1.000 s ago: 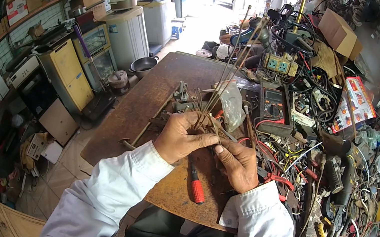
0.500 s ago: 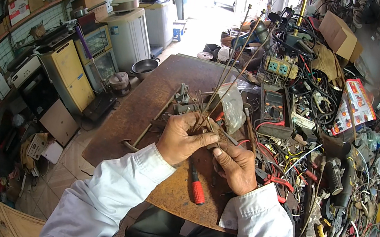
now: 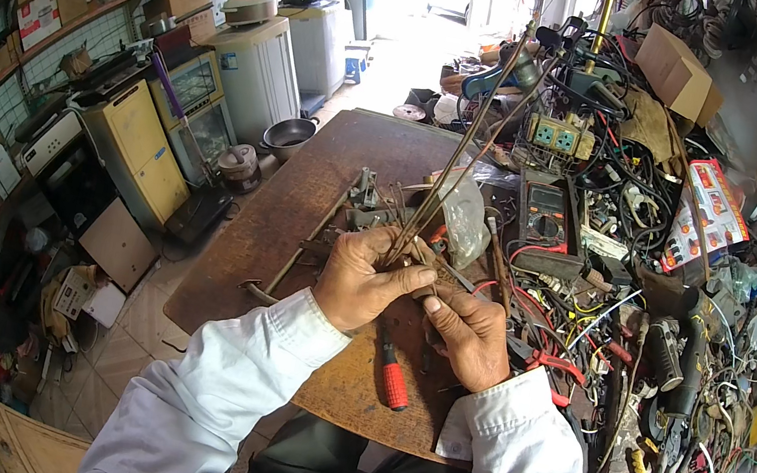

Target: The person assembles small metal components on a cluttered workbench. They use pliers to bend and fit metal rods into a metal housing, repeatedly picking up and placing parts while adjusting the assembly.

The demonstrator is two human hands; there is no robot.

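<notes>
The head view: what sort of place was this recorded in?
Probably a small repair workshop: a multimeter sits beside a heap of tangled wires, a red-handled tool lies on the worn wooden table, and shelves hold boxes along the wall.

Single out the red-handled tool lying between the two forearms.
The straight tool with one red-and-black handle; the red-handled pliers have two handles and lie right of the right hand.

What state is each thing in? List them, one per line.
Left hand: closed around thin rods.
Right hand: bent, its grip unclear.
Thin rods: held, slanting upward.
Red-handled tool: lying on table.
Plastic bag: crumpled.
Multimeter: face up, display unreadable.
Pan: uncovered.
Cardboard box: tilted.
</notes>
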